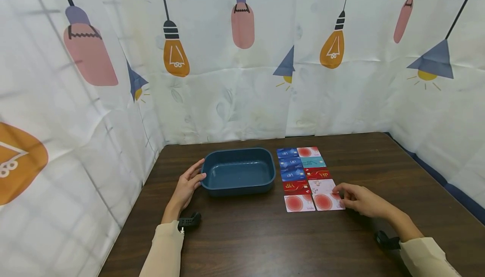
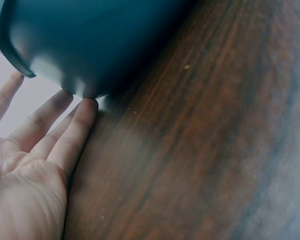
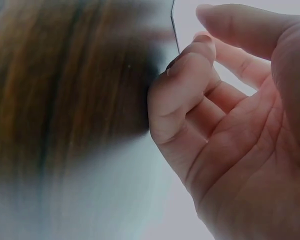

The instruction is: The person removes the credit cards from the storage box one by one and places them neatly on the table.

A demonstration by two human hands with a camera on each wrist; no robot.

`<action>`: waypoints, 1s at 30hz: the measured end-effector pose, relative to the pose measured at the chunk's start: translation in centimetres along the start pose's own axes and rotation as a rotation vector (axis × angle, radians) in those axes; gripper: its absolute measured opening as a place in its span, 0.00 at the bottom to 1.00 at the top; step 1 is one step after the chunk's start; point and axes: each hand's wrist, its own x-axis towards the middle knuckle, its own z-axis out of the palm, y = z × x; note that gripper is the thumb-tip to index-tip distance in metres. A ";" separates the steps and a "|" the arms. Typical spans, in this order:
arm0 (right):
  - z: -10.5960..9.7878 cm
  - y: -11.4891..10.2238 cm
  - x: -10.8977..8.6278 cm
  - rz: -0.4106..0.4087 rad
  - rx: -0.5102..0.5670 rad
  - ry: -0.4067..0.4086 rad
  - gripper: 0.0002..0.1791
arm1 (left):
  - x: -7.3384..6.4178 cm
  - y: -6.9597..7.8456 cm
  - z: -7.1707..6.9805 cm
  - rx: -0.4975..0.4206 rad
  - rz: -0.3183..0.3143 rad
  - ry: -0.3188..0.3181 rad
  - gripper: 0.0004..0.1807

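On the left of the table, a dark blue rectangular tray (image 1: 238,190) stands upright. My left hand (image 1: 188,184) touches its left side with extended fingers; in the left wrist view the fingertips (image 2: 90,106) meet the outer wall near its base. Two columns of flat cards lie right of the tray. At the lower right of the cards, my right hand (image 1: 361,200) rests with bent fingers by a white card with a pink circle (image 1: 324,202) and a pale patterned card (image 1: 321,185). Seen from the right wrist, the thumb (image 3: 240,25) stands apart from the curled fingers.
Other cards include blue VIP cards (image 1: 291,163), a red card (image 1: 297,187) and a teal card (image 1: 314,162). The brown wooden table (image 1: 242,235) ends at a white curtain (image 1: 235,108) printed with lamps. Each wrist wears a black strap device.
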 end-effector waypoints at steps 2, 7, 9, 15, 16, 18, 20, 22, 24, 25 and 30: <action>0.0 -0.1 0.1 0.003 0.013 0.003 0.21 | 0.0 0.0 0.0 -0.001 0.000 0.001 0.34; 0.0 -0.4 0.4 -0.003 0.016 0.034 0.20 | -0.1 0.0 0.0 -0.002 0.003 0.002 0.33; 0.0 -0.5 0.5 -0.013 0.008 0.053 0.19 | -0.2 0.1 0.0 -0.003 0.007 0.002 0.33; 0.0 -1.0 0.9 -0.033 -0.004 0.114 0.16 | -0.1 0.0 0.0 -0.005 0.007 0.011 0.33; 0.0 -1.0 1.0 -0.033 -0.002 0.125 0.16 | -0.1 -0.1 0.0 0.000 0.008 0.010 0.33; -0.1 -1.2 1.1 -0.027 -0.001 0.146 0.16 | -0.1 -0.1 -0.1 0.005 0.005 0.013 0.33; -0.2 -1.3 1.3 -0.021 -0.005 0.174 0.16 | 0.0 -0.1 -0.2 0.005 0.003 0.014 0.33; -0.4 -1.4 1.5 -0.018 -0.015 0.201 0.16 | 0.0 -0.1 -0.4 0.011 0.003 0.017 0.33; -0.5 -1.5 1.7 -0.020 -0.023 0.230 0.15 | 0.0 0.0 -0.6 0.021 -0.001 0.015 0.34; -0.6 -1.6 1.8 -0.025 -0.027 0.244 0.15 | 0.0 0.0 -0.7 0.029 -0.003 0.013 0.34; -1.2 -1.7 2.4 -0.063 -0.073 0.321 0.15 | -0.2 0.7 -1.2 0.105 0.002 0.047 0.35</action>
